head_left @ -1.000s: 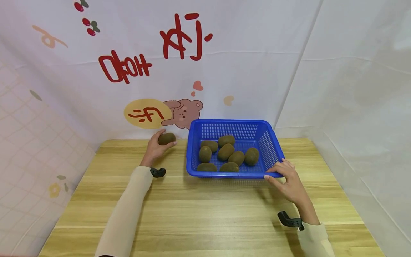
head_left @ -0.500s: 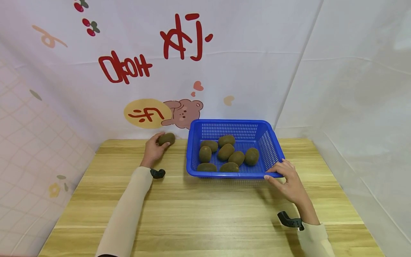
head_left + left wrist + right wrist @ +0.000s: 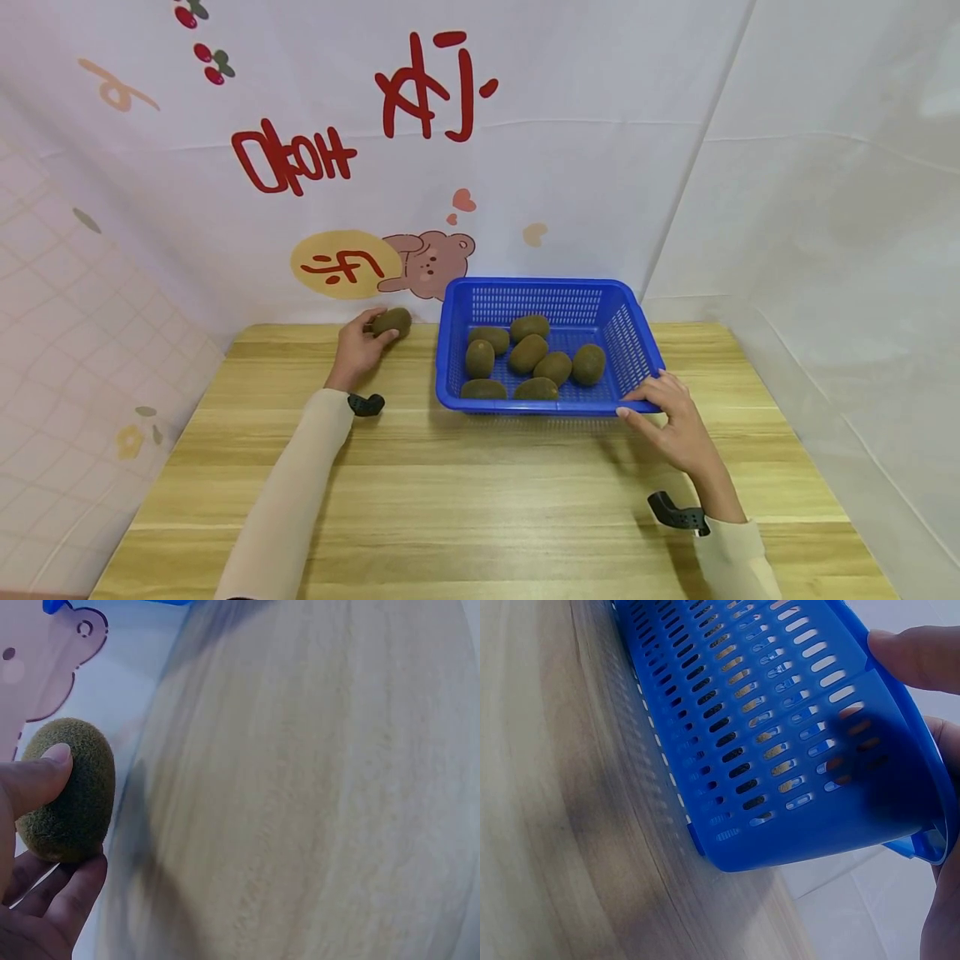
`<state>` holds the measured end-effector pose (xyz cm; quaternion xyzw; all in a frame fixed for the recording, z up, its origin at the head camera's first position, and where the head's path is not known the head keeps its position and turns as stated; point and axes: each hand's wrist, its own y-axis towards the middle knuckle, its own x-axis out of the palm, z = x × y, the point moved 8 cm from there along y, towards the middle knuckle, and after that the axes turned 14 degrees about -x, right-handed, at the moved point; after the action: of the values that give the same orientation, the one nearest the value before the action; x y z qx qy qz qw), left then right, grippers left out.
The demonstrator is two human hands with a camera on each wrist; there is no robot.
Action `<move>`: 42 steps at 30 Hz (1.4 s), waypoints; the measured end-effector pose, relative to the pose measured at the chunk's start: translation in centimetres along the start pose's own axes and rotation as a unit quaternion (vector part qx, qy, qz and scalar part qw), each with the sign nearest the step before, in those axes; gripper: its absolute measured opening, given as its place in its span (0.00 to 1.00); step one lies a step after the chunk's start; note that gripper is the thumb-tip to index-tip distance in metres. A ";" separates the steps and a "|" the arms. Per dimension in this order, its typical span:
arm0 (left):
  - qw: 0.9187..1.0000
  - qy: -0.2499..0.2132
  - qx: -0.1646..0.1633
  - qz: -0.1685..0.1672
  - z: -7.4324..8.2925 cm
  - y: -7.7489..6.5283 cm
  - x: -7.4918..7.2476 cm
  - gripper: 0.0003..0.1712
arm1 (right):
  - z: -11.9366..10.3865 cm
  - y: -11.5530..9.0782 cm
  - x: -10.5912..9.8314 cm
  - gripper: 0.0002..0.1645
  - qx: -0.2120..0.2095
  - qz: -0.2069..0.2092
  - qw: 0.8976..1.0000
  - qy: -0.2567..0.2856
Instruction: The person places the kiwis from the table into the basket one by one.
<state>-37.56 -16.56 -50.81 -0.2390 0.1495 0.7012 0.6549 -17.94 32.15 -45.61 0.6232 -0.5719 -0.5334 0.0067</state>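
A brown fuzzy kiwi [image 3: 79, 791] is held by my left hand [image 3: 358, 348], thumb on one side and fingers under the other, near the table's back edge and left of the basket. My right hand [image 3: 671, 421] grips the front right corner of a blue plastic basket [image 3: 525, 407], thumb outside the rim and fingers reaching over it. Several more kiwis [image 3: 528, 355] lie in the basket, mostly toward its left and middle. In the right wrist view the slotted basket wall [image 3: 765, 735] shows, with kiwis partly visible through the slots.
The wooden table [image 3: 465, 500] meets a white printed cloth [image 3: 570, 167] along its back edge. A cartoon bear [image 3: 431, 267] is printed on the cloth behind the basket. White cloth hangs at both sides too.
The left hand has turned slightly and its thumb has closed in against the kiwi. The right hand and the basket have stayed in place.
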 end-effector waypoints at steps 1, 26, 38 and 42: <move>1.000 -0.002 0.003 -0.001 0.1 0.0 0.0 0.31 | 0.0 0.0 0.0 0.15 -0.002 0.001 1.000 -0.001; 0.996 -0.041 0.082 0.004 5.1 -2.6 -1.5 0.31 | -0.2 0.1 -0.1 0.17 -0.004 -0.002 1.000 -0.005; 0.992 -0.069 0.108 -0.014 8.4 -5.1 -1.2 0.29 | -0.3 0.1 -0.1 0.15 -0.007 0.005 1.000 -0.002; 0.990 -0.070 0.119 -0.012 9.3 -6.0 -1.3 0.30 | -0.3 0.2 -0.1 0.14 -0.004 0.006 1.000 0.000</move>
<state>-32.92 -12.27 -41.71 -0.1111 0.1826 0.6857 0.6958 -17.83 31.92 -45.32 0.6195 -0.5735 -0.5359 0.0130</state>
